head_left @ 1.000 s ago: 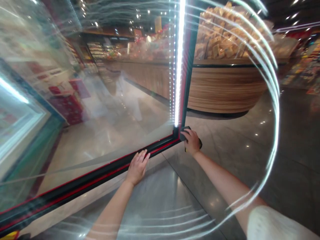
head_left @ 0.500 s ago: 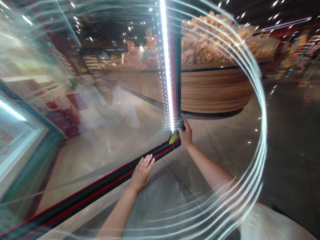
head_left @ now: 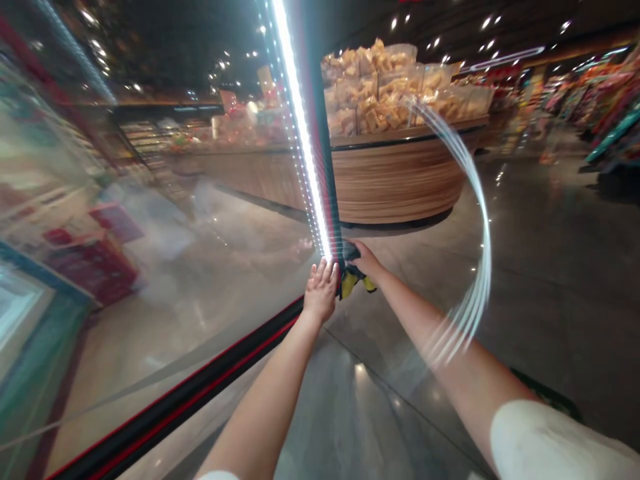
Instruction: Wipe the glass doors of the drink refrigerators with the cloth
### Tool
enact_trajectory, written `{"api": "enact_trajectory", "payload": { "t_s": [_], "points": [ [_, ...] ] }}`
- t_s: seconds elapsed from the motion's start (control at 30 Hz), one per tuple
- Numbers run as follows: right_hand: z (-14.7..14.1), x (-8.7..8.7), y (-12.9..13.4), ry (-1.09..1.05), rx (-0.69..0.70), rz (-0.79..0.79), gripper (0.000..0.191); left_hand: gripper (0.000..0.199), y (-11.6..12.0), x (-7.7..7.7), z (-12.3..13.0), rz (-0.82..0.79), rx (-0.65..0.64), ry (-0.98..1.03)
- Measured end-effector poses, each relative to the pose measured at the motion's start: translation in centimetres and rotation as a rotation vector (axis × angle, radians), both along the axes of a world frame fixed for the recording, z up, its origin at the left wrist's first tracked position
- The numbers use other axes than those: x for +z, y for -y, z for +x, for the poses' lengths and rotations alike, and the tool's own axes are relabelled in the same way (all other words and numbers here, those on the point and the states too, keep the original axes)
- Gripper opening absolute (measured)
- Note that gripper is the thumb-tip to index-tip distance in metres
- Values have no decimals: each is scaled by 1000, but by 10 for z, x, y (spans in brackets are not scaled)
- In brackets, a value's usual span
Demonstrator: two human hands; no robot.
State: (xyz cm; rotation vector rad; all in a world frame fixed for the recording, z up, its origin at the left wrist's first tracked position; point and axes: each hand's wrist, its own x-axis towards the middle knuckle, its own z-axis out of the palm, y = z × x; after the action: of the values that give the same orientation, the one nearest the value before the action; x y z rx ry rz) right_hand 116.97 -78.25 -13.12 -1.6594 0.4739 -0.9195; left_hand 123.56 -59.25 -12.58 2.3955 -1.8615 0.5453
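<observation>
A glass door (head_left: 215,280) with a black, red-lined frame (head_left: 200,387) stands open at an angle in front of me. A bright light strip (head_left: 300,127) runs up its far side. My left hand (head_left: 321,290) lies at the lower corner of the glass, fingers stretched out, beside the foot of the strip. At the frame's outer edge, my right hand (head_left: 366,259) is closed on a dark and yellow cloth-like bundle (head_left: 350,283), which hangs partly below it. The frame hides part of the bundle, and some fingertips are hard to make out.
Past the door is a rounded wood-panelled display counter (head_left: 400,180) piled with packaged goods (head_left: 375,100). A lit cabinet (head_left: 25,313) is at the left edge. Store shelves (head_left: 595,100) stand far right, above a shiny grey floor (head_left: 530,267).
My left hand has slid right and up along the lower frame to the corner. My right hand remains at the outer edge, where more of the yellow bundle shows. The view has turned right.
</observation>
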Motion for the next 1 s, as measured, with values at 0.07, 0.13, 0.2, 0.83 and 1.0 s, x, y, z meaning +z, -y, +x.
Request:
{"api": "enact_trajectory", "payload": {
  "t_s": [0.07, 0.13, 0.2, 0.83, 1.0],
  "points": [
    [-14, 0, 1, -3, -8, -2, 70, 76, 11, 12, 3, 10, 12, 8],
    [-24, -4, 3, -5, -22, 8, 68, 78, 19, 20, 6, 14, 5, 27],
    [-27, -10, 7, -3, -31, 26, 66, 82, 26, 25, 9, -4, -13, 53],
    [4, -27, -20, 40, 6, 109, 67, 74, 38, 38, 1, 26, -24, 199],
    [-20, -21, -34, 13, -40, 100, 65, 74, 37, 45, -33, 120, 13, 95]
  ]
}}
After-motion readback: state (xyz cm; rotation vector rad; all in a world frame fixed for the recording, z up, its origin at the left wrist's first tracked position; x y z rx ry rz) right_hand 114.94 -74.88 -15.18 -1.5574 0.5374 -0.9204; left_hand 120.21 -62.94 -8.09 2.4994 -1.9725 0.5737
